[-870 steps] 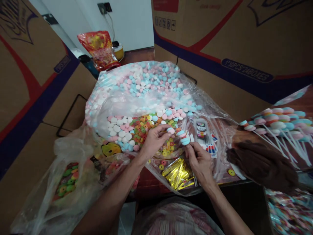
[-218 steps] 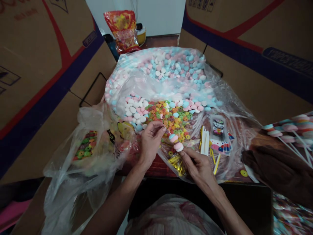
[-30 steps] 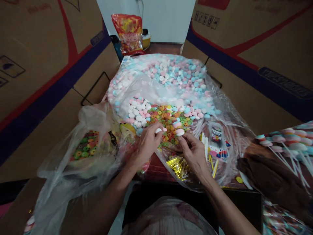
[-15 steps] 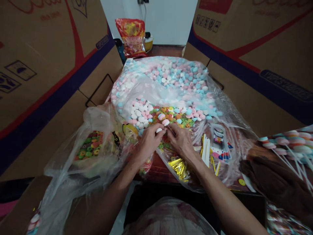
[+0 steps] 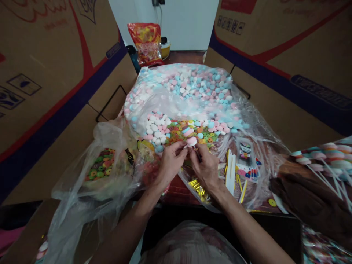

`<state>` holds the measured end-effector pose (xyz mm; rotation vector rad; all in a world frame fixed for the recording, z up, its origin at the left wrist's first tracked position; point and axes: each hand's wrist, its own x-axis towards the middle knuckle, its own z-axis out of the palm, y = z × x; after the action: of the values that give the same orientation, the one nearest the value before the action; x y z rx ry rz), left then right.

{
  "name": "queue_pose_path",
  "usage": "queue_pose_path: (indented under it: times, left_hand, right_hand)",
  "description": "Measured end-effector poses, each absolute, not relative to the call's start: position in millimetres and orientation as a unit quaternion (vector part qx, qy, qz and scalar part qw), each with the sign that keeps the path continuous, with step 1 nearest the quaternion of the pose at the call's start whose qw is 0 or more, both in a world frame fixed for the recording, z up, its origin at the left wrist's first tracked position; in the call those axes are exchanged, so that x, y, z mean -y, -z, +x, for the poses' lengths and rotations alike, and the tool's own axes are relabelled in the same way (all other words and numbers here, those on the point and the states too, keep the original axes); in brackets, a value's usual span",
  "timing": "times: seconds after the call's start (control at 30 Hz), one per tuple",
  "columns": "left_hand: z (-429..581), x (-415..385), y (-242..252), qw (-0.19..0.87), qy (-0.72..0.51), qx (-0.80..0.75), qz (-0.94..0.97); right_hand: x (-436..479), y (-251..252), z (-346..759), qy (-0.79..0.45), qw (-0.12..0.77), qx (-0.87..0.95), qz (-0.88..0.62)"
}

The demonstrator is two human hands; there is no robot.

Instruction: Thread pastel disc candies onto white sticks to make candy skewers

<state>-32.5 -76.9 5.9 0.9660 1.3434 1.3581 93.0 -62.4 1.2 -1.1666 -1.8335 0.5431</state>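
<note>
The room ends in a pale wall with a socket and a hanging cable high on it. Out from it runs the worktop, dark reddish wood, bare in a strip at the far end and mostly covered nearer the person. Two big cartons, brown with red and purple bands, flank it like screens, the right-hand one angled in.

Between them a broad clear bag lies spread out, full of pink, white and blue marshmallows. A limp plastic bag of gummy rings slumps at the left and hangs past the near edge. At the right, a brown cloth sits crumpled below a bunch of loaded candy sticks. A red packet stands at the back beside a yellow tub.

Over the middle the hands almost meet. The right hand is curled closed on a candy stick, just under its lowest marshmallow; the left hand has finger and thumb drawn together there, but I cannot tell what they grip. Loose gummy rings lie behind, white sticks to the right, gold ties in front.
</note>
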Motion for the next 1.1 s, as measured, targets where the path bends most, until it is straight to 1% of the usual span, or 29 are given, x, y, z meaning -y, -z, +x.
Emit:
queue_pose_path:
  times: [0.1,0.2,0.3,0.47,0.67,0.77,0.93,1.1]
  left_hand:
    - [-28,79,-11,0.534,-0.567,-0.514,0.358]
    - [-28,84,-16,0.571,-0.568,-0.505,0.311]
    - [-29,89,-17,0.566,-0.568,-0.512,0.308]
    - [-31,89,-15,0.531,-0.557,-0.510,0.385]
    - [-35,89,-13,0.514,-0.555,-0.550,0.353]
    - [-36,89,-12,0.494,-0.565,-0.567,0.338]
    - [-33,85,-9,0.482,-0.625,-0.538,0.297]
    - [-32,85,-7,0.461,-0.635,-0.550,0.286]
  right_hand:
    - [67,2,95,-0.260,0.448,0.730,-0.446]
    - [69,4,98,-0.352,0.468,0.678,-0.443]
    - [69,2,100,-0.443,0.476,0.618,-0.443]
    - [71,-6,100,-0.515,0.459,0.581,-0.433]
    - [81,-14,113,-0.522,0.463,0.551,-0.457]
    - [91,-12,126,-0.526,0.439,0.568,-0.456]
    - [109,-1,140,-0.499,0.383,0.633,-0.451]
    - [114,6,139,-0.494,0.369,0.649,-0.446]
